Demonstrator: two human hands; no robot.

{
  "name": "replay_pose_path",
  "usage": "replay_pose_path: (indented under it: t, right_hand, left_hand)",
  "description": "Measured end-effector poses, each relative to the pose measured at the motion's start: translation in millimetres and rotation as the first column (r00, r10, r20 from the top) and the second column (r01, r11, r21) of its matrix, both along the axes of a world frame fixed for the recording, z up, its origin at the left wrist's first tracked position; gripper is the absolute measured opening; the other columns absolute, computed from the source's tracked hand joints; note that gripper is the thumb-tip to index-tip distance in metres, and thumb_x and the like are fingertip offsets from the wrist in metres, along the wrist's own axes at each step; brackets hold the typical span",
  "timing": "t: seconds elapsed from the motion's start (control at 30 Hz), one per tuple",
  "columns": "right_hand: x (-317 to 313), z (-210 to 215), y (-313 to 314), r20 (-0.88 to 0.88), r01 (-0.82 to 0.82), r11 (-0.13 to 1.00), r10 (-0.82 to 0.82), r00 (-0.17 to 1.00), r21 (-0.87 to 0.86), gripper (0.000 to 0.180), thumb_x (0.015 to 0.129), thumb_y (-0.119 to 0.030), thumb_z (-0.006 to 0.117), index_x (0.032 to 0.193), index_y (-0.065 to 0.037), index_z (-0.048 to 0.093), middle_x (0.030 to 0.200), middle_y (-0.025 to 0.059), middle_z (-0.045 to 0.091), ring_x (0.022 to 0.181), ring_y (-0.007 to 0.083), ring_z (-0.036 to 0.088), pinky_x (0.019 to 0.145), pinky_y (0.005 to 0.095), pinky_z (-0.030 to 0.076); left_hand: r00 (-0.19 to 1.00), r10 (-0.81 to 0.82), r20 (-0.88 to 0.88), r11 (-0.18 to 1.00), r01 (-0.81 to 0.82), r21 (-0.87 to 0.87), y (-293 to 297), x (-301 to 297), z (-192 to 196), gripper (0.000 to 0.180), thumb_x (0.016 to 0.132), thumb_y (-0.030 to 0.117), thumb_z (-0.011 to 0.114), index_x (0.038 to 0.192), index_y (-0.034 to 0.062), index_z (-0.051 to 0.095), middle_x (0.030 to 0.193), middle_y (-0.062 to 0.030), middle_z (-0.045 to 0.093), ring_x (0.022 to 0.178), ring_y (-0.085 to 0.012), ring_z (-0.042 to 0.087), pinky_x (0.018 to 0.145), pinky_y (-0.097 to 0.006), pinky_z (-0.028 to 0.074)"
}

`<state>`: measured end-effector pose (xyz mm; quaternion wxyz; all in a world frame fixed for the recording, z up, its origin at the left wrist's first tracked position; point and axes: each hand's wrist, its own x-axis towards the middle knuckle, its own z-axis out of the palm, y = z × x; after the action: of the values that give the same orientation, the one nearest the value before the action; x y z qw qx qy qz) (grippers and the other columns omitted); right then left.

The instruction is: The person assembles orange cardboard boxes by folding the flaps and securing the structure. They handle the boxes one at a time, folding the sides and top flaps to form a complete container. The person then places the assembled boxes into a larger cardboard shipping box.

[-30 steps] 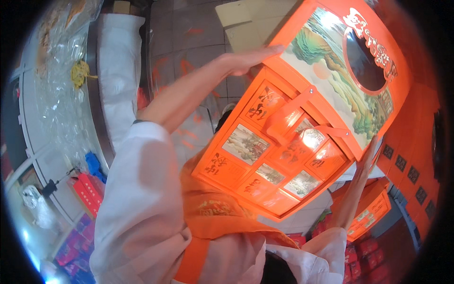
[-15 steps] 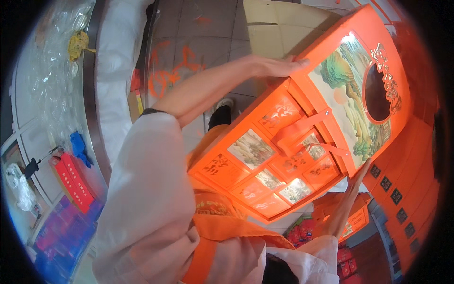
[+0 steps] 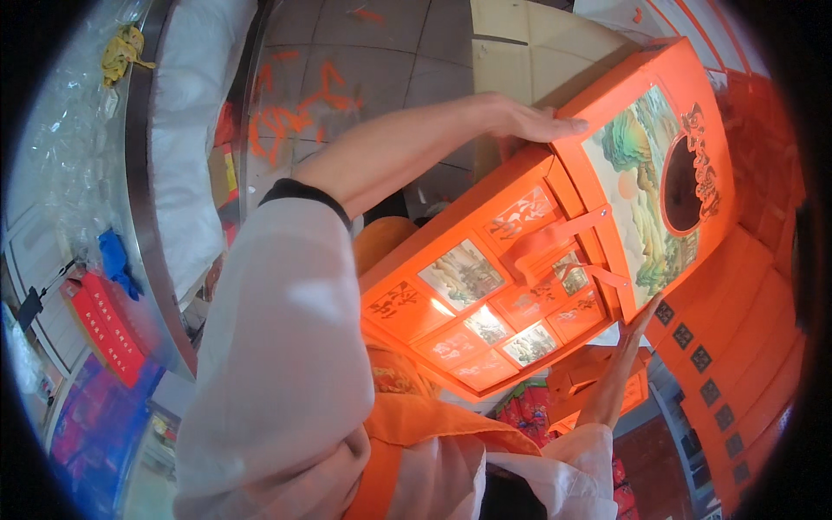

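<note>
Between my two palms sits the big orange gift box [image 3: 555,251], tilted in front of my chest above the tiled floor [image 3: 381,61]; my left hand [image 3: 533,121] lies flat on its upper edge, my right hand [image 3: 637,325] presses its lower edge, each grip open-fingered, clamping the box from opposite sides

There is one camera, and it sits on the person's head. It looks down along the chest and arms, so the white sleeve [image 3: 277,364] fills the near bottom and looks very big. The orange box [image 3: 555,234] is close in the middle. The grey floor [image 3: 373,61] is far below, at the top. The picture is round, and straight lines bend near its dark edge.
</note>
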<state>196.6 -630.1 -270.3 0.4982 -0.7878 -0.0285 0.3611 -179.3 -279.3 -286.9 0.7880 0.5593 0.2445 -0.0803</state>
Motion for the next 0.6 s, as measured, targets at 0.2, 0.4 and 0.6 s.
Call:
replay_pose_path:
  t: [0.2, 0.4, 0.6]
  right_hand:
    - [3, 4, -2, -0.092, -0.012, 0.997, 0.018, 0.996, 0.073, 0.088, 0.072, -0.061, 0.049, 0.135, -0.015, 0.01, 0.135, 0.0079, 0.023, 0.112, 0.0264, 0.039, 0.084, 0.0417, 0.04]
    - [-10, 8, 5, 0.007, 0.012, 0.997, -0.013, 1.0, 0.078, 0.073, 0.082, -0.053, 0.042, 0.135, -0.012, 0.012, 0.136, 0.0046, 0.021, 0.119, 0.0231, 0.031, 0.095, 0.0376, 0.032]
    - [2, -7, -5, 0.065, -0.038, 0.991, 0.03, 0.997, 0.126, 0.067, 0.082, -0.052, 0.042, 0.133, -0.014, 0.021, 0.132, 0.0024, 0.029, 0.112, 0.0212, 0.041, 0.09, 0.0367, 0.039]
  left_hand:
    - [0.999, -0.03, -0.024, 0.988, 0.026, -0.154, -1, 5, -11, 0.083, 0.075, 0.068, 0.028, 0.128, 0.0056, 0.014, 0.119, -0.0134, 0.035, 0.097, -0.0219, 0.048, 0.073, -0.04, 0.048]
    - [0.999, 0.031, -0.039, 0.997, -0.034, -0.065, -9, 0, -3, 0.074, 0.076, 0.068, 0.024, 0.118, 0.0073, 0.036, 0.087, -0.0069, 0.053, 0.069, -0.0131, 0.054, 0.055, -0.029, 0.048]
    - [0.995, -0.073, -0.066, 0.997, 0.07, -0.043, -3, -4, 3, 0.089, 0.074, 0.068, 0.031, 0.131, 0.0061, 0.004, 0.115, -0.0128, 0.035, 0.096, -0.0213, 0.044, 0.069, -0.038, 0.046]
